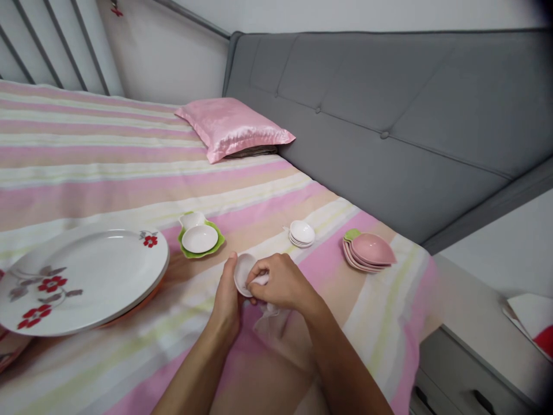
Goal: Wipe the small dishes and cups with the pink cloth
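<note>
My left hand point(227, 300) grips a small white dish point(243, 268) by its edge, the dish tilted with its hollow toward me. Inside it, the fingers of my right hand point(276, 279) are closed on a bunched white tissue point(261, 279), pressed against the dish. A thin, pale end of it hangs below the hand. Beyond my hands sits a short stack of small white dishes point(302, 231). To the left, another white dish point(199, 238) rests on a green leaf-edged dish point(218, 238).
Large white plates with red flowers point(99, 276) are stacked at the left. Pink leaf-shaped bowls point(374, 251) stand stacked at the right. A pink satin pillow point(237, 124) lies near the grey headboard point(345, 109). The striped bed drops off beside a grey nightstand point(466, 363).
</note>
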### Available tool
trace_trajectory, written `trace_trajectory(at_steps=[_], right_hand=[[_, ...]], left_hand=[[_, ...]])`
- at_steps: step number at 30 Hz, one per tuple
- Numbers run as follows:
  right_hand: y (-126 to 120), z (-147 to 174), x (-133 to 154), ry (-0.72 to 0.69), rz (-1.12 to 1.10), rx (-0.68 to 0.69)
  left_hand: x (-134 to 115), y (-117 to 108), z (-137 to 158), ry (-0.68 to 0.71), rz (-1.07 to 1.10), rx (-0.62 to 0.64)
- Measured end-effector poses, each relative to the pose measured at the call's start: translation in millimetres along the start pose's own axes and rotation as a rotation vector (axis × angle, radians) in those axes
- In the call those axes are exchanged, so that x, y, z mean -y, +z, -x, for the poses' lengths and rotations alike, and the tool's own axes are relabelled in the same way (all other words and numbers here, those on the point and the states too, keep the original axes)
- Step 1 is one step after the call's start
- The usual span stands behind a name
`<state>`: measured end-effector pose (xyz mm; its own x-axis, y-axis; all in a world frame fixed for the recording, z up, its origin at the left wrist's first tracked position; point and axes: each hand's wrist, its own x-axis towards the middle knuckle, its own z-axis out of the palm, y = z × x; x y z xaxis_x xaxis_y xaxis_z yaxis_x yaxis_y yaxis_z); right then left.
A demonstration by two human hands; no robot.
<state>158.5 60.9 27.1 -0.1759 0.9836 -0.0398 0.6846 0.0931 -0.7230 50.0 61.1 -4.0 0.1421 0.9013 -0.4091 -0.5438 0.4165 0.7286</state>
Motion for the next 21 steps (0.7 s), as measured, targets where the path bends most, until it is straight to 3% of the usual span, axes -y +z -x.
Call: trace_trajectory(at_steps=[7,16,18,21], right_hand=[[-5.8,2.7,-6.8,-0.018,-0.206,0.157],[-11.7,2.6,-6.9,-0.051,-0.247,0.226],[-10.9,1.3,-8.7,-0.048,-0.268,0.188],[-9.2,-3.7,-13.5,-0.035,-0.320,0.026]], left_hand=[[1.4,-3.2,-4.3,0.003,0.068,-0.050],[-6.2,-3.7,-7.4,0.145,0.153,-0.192],[-7.8,-3.0,-6.6,0.169,0.168,-0.192],[-9.1,-2.6,-4.8,0.201,0.171,-0.158]])
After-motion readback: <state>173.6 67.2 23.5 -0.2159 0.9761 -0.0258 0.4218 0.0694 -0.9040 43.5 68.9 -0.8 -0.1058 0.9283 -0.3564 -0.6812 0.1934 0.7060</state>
